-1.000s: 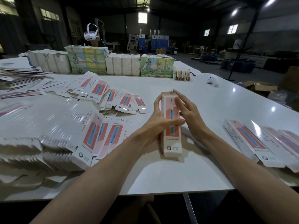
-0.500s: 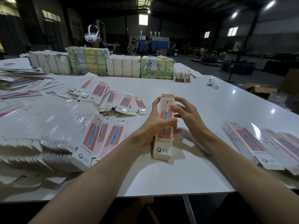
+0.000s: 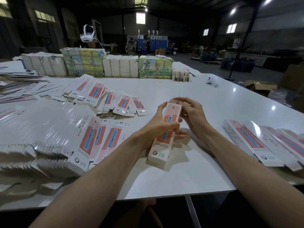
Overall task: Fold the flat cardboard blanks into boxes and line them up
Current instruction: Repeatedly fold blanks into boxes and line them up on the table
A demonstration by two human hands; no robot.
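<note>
In the head view, we hold one box above the white table, near its front edge and roughly in the middle. It is tilted, with its near end low over the tabletop and its far end raised. Our left hand grips the box around its middle, thumb across the printed front and fingers wrapped behind. Our right hand sits at the far end with its fingers curled over the top edge. They seem to be pinching or tucking the end flap, though the flap itself is hidden behind the fingers, so we cannot be sure it is closed.

The box body already looks squared up, so we judge this one to be in its last folding step, with placing it yet to come.

To our right, a short row of finished boxes lies side by side on the table, well apart from the one in hand. That row is what has been done.

To our left, a large fanned stack of flat blanks covers much of the table, and more loose blanks are spread beyond it. We judge the task to be at an early stage, with far more blanks to fold than boxes lined up.

Wrapped bundles stand along the far edge.
</note>
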